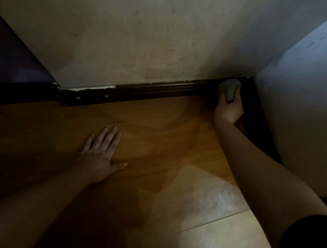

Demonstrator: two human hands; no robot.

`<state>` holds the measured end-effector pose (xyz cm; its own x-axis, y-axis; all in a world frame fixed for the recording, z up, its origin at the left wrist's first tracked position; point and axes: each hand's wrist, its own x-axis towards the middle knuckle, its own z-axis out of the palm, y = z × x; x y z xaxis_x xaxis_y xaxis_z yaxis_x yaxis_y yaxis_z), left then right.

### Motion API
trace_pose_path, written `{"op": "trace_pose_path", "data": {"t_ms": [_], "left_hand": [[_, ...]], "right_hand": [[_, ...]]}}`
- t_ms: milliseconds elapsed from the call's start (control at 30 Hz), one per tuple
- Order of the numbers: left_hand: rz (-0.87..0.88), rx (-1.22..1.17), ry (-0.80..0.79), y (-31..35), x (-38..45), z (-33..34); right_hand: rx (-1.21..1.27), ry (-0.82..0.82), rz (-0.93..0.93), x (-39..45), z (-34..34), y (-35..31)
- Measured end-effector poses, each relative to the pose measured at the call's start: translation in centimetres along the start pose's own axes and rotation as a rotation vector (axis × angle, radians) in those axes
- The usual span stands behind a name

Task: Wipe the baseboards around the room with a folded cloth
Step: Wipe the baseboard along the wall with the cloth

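Wooden floor [157, 143], right hand [228, 109] pressing cloth [230, 89] against baseboard [151, 92]

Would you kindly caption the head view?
Right hand presses cloth to corner baseboard; left hand braces on floor.

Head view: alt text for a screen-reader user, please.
The right hand grips a grey folded cloth against the dark baseboard near a room corner. The left hand rests flat, fingers spread, on the wooden floor. Pale, scuffed walls rise above the baseboard.
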<state>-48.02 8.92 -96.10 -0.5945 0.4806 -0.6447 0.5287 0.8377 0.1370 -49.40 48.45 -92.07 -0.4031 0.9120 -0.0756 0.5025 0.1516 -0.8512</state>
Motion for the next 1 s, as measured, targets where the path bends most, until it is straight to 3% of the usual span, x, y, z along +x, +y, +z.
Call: {"op": "trace_pose_path", "data": {"t_ms": [233, 400, 533, 600, 733, 1000], "left_hand": [[0.001, 0.000, -0.011, 0.5, -0.3, -0.4], [0.010, -0.015, -0.029, 0.5, -0.7, -0.7], [-0.003, 0.009, -0.064, 0.7, -0.7, -1.0], [-0.013, 0.011, -0.081, 0.7, -0.6, -1.2], [-0.014, 0.016, -0.093, 0.5, -0.6, -1.1], [-0.023, 0.031, -0.081, 0.9, -0.8, -1.4]], "right_hand": [[0.114, -0.035, -0.052, -7.0, 4.0, -0.7], [0.133, -0.293, -0.132, -13.3, 5.9, -0.6], [0.071, -0.433, -0.361, -13.1, 4.0, -0.4], [0.009, -0.357, -0.435, -11.0, 2.3, 0.0], [-0.033, -0.133, -0.277, -4.1, -1.5, 0.7], [-0.152, 0.017, -0.151, 4.4, -3.5, -0.2]]}}
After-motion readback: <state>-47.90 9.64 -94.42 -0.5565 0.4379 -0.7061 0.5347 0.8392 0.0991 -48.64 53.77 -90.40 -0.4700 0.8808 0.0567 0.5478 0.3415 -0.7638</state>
